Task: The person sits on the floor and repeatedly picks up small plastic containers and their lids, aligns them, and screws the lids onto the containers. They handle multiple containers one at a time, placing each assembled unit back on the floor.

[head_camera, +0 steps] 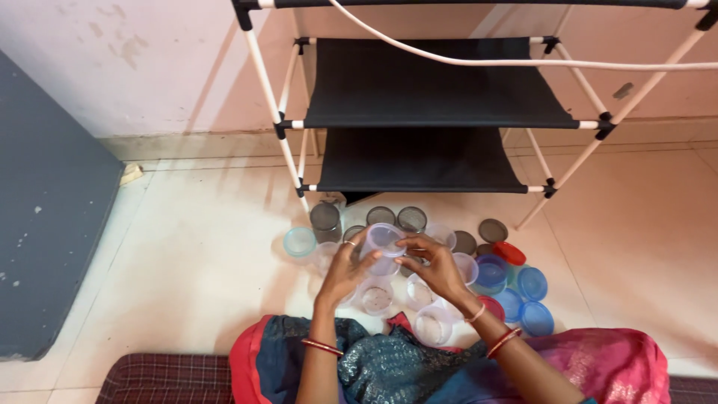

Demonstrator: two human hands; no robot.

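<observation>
Containers [419, 295] on floor [187, 247] before shelf rack [419, 112]; lids [523, 288] right; cabinet [45, 209] far left.

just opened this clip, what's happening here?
A seated person holds a small clear plastic container up in both hands, left hand and right hand on either side of it. On the tiled floor below lie more clear tubs, dark round lids and a cluster of blue containers with a red lid. A fabric-shelf rack stands behind them, its shelves bare.
</observation>
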